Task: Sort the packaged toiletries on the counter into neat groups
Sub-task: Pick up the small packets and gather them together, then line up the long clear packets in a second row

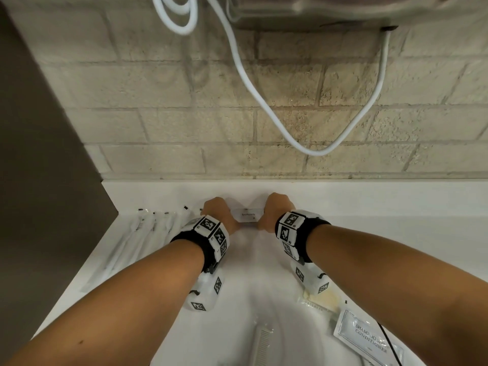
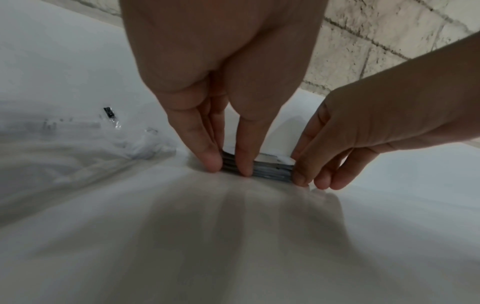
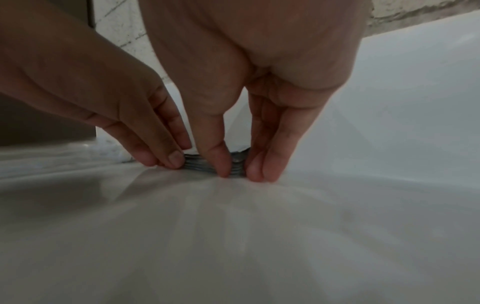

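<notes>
Both hands meet at the far middle of the white counter (image 1: pixel 369 207), close to the tiled wall (image 1: pixel 184 114). Left hand (image 1: pixel 219 211) and right hand (image 1: pixel 274 210) bracket a small stack of toothpaste packets (image 1: pixel 249 215), one hand at each end; top packet reads "Toothpaste". Wrist views: stack edge shows several thin layers (image 2: pixel 270 169), lying flat on the counter. Left fingers (image 2: pixel 207 158) point down, fairly straight, tips pressing the stack's left end and near edge; right fingers (image 3: pixel 267 166) likewise at the right end, thumb (image 3: pixel 221 162) on the near edge. Wrapped toothbrushes (image 1: pixel 148 233) lie in a row to the left, just beside the left wrist. Near right: shampoo-with-conditioner sachet (image 1: pixel 369 339), a clear packet with something pale yellow (image 1: pixel 320 299) just beyond it. Near centre: a wrapped comb (image 1: pixel 261 344). White cable (image 1: pixel 264 101) hangs across the wall
</notes>
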